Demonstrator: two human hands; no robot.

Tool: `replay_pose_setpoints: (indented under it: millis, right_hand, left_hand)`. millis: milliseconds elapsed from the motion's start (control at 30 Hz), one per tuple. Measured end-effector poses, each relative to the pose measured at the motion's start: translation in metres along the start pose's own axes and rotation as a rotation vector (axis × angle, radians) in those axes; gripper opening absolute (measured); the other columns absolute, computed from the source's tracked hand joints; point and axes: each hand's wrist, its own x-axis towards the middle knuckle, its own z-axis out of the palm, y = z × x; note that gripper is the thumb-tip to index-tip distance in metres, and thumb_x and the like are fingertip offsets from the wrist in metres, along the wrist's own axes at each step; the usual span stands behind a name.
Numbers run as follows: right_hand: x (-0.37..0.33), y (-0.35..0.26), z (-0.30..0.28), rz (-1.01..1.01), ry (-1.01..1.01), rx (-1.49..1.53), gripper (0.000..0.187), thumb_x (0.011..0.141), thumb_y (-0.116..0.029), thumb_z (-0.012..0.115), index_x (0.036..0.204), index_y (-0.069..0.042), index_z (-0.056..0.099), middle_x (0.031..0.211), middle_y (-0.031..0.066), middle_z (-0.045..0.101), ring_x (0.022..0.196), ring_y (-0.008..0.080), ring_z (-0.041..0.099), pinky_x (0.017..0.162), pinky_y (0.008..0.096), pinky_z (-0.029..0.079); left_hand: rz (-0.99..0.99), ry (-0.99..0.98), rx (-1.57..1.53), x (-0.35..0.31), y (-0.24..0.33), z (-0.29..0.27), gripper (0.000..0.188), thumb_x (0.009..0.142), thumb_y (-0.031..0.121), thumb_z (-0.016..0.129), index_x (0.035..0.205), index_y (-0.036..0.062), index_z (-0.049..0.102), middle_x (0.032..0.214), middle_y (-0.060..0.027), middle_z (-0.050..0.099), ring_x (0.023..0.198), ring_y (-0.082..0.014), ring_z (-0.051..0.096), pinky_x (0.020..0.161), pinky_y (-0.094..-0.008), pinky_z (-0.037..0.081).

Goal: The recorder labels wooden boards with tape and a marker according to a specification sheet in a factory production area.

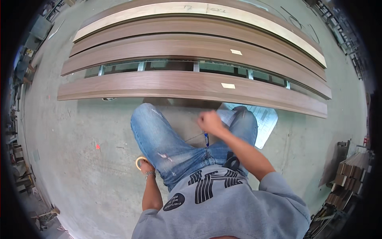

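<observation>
Down beside my left thigh, my left hand [146, 166] grips a roll of masking tape [139, 162] by its ring. My right hand [211, 122] is raised between my knees, its fingers curled closed and a little blurred. Whatever it holds, if anything, is hidden. Just below that hand a blue pen [206, 139] shows near my lap. In front of my knees lies a long brown wood-grain board [159, 85] bearing a small strip of tape [228, 85]. Beyond it, a second brown board [159, 47] carries another tape strip [236, 52].
Metal crossbars [196, 67] show in the gap between the boards. A pale board edge [159, 14] with handwriting lies farther back. Printed sheets [266, 123] lie by my right knee. Stacked wood profiles [350, 173] stand at the right. A red scrap [98, 147] is on the floor.
</observation>
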Motion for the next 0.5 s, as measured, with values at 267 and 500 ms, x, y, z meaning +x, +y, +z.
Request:
replay_pose_setpoints:
  millis: [267,500]
  right_hand:
    - [-0.051,0.077,0.122,0.419,-0.728,-0.347,0.042,0.071,-0.035,0.081,0.101,-0.007,0.075,0.099,0.0085,0.075,0.094,0.0231,0.072,0.083,0.041,0.058]
    - [-0.031,0.046,0.089,0.501,-0.566,-0.033,0.033,0.072,-0.02,0.071,0.102,-0.006,0.074,0.09,0.0139,0.075,0.091,0.0288,0.073,0.078,0.0385,0.058]
  left_hand:
    - [0.098,0.111,-0.016,-0.015,0.051,-0.045,0.036,0.081,0.026,0.066,0.106,-0.0007,0.065,0.095,-0.0222,0.071,0.087,-0.0397,0.069,0.074,-0.0473,0.054]
    - [0.245,0.297,-0.277,-0.003,0.058,-0.093,0.023,0.084,0.017,0.066,0.099,-0.0006,0.067,0.09,-0.0198,0.071,0.081,-0.0313,0.069,0.074,-0.0388,0.054]
